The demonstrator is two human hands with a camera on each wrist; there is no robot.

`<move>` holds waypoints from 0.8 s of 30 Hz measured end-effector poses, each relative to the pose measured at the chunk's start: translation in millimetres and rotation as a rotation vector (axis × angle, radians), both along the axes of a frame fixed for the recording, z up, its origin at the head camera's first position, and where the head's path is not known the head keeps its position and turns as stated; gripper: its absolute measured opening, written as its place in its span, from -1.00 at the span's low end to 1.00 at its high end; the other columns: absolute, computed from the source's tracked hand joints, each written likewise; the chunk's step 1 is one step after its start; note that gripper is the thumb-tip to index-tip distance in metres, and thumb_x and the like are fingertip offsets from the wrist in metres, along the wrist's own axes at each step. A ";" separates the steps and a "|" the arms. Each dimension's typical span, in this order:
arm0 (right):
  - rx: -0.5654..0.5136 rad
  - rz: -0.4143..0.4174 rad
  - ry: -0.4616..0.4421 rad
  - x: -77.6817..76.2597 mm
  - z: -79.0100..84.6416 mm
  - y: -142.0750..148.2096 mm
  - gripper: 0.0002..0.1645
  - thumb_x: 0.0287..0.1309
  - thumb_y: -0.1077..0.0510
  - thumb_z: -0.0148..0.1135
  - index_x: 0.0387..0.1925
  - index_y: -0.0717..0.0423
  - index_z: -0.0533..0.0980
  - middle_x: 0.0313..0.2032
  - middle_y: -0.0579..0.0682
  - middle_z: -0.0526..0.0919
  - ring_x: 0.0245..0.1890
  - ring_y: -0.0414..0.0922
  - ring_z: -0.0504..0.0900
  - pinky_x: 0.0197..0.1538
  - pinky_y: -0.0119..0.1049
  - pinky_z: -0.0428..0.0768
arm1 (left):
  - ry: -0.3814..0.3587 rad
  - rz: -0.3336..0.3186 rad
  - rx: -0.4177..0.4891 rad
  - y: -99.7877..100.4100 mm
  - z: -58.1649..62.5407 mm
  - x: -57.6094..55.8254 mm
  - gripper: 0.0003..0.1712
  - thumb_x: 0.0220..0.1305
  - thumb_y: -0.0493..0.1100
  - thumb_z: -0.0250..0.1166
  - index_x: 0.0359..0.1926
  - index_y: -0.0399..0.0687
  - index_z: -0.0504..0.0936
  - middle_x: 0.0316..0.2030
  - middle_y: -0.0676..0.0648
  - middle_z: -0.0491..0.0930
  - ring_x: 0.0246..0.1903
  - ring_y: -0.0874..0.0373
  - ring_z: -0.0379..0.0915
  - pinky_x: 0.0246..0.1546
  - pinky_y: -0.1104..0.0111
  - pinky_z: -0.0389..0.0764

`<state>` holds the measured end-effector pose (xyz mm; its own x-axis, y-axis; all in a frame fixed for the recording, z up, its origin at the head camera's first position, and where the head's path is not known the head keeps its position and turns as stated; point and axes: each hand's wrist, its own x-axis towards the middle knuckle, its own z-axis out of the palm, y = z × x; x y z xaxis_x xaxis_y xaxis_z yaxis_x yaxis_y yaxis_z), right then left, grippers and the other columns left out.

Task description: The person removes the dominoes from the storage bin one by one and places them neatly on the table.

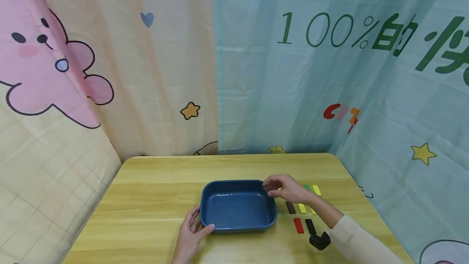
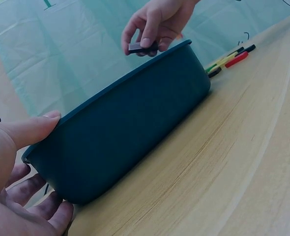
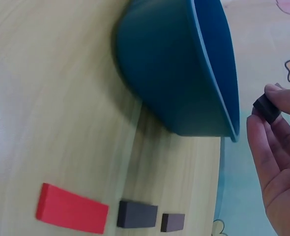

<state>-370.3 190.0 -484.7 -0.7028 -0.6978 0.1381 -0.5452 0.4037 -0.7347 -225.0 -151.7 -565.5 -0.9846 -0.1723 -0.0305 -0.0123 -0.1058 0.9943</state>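
Note:
A dark blue rectangular plastic basin [image 1: 238,212] stands on the table with nothing seen inside. My left hand [image 1: 189,231] grips its front left corner; in the left wrist view the thumb [image 2: 37,129] lies on the rim and the other fingers are against the side. Over the back right corner, my right hand [image 1: 289,188] pinches a small dark brown block [image 3: 267,109] between thumb and fingers, at about rim height. Right of the basin, flat blocks lie in loose rows: a red block [image 1: 298,225], a black block [image 1: 310,226], a dark brown block [image 1: 290,207], a green block [image 1: 307,187] and yellow blocks [image 1: 302,208].
The wooden table [image 1: 154,199] has curtains [image 1: 165,72] hanging behind it and at both sides. A black device [image 1: 319,240] sits at the right wrist by the sleeve [image 1: 360,239]. The right forearm passes above part of the blocks and hides some.

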 end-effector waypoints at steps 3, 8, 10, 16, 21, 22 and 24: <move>-0.023 -0.021 0.000 3.3 -1.9 6.1 -0.70 0.37 0.28 0.33 0.09 0.27 0.61 -0.12 0.09 0.71 -0.19 -0.12 0.67 -0.15 -0.26 0.70 | -0.002 -0.004 0.002 -0.2 -0.1 -0.5 0.01 0.20 -0.33 0.53 0.53 -0.37 0.13 0.48 -0.45 0.17 0.43 -0.34 0.20 0.33 0.18 0.46; -0.057 -0.046 -0.016 7.2 -4.5 18.0 -0.71 0.38 0.28 0.31 0.08 0.28 0.60 -0.13 0.07 0.71 -0.20 -0.11 0.69 -0.15 -0.29 0.73 | 0.002 -0.005 0.001 0.1 -2.0 -0.9 0.01 0.19 -0.35 0.53 0.52 -0.39 0.14 0.48 -0.46 0.18 0.43 -0.33 0.19 0.34 0.18 0.44; -0.063 -0.058 -0.025 9.9 -5.0 22.7 -0.72 0.38 0.31 0.31 0.08 0.31 0.59 -0.13 0.09 0.71 -0.18 -0.11 0.69 -0.13 -0.29 0.73 | 0.000 -0.002 -0.001 0.5 -2.2 -0.8 0.00 0.19 -0.35 0.53 0.52 -0.40 0.14 0.47 -0.47 0.18 0.43 -0.33 0.19 0.34 0.17 0.44; -0.079 -0.110 -0.044 18.2 -5.3 37.7 -0.74 0.36 0.35 0.30 0.06 0.23 0.60 -0.15 0.04 0.69 -0.18 -0.04 0.68 -0.15 -0.29 0.74 | 0.010 -0.008 -0.001 1.9 -0.7 -0.6 0.00 0.20 -0.34 0.53 0.52 -0.40 0.14 0.47 -0.46 0.18 0.43 -0.34 0.20 0.34 0.17 0.45; -0.106 -0.139 -0.097 21.1 -11.5 51.0 -0.75 0.38 0.32 0.29 0.06 0.26 0.59 -0.13 0.17 0.68 -0.17 0.03 0.69 -0.16 -0.26 0.76 | 0.013 -0.006 -0.005 0.9 -1.3 -0.3 0.00 0.20 -0.35 0.52 0.53 -0.39 0.13 0.48 -0.46 0.17 0.42 -0.34 0.20 0.33 0.19 0.45; -0.105 -0.150 -0.098 21.8 -13.0 53.9 -0.74 0.38 0.30 0.30 0.06 0.28 0.59 -0.12 0.18 0.68 -0.17 0.02 0.68 -0.15 -0.26 0.75 | 0.012 -0.005 -0.006 0.6 -1.4 -0.3 0.00 0.20 -0.35 0.52 0.53 -0.39 0.13 0.48 -0.47 0.17 0.42 -0.34 0.20 0.33 0.19 0.45; -0.092 -0.178 -0.090 23.3 -16.7 59.5 -0.71 0.38 0.28 0.32 0.07 0.31 0.59 -0.10 0.20 0.68 -0.18 -0.04 0.68 -0.16 -0.28 0.74 | 0.014 -0.004 -0.007 0.2 -1.8 -0.2 0.00 0.20 -0.35 0.52 0.53 -0.39 0.13 0.48 -0.47 0.16 0.42 -0.35 0.20 0.33 0.19 0.45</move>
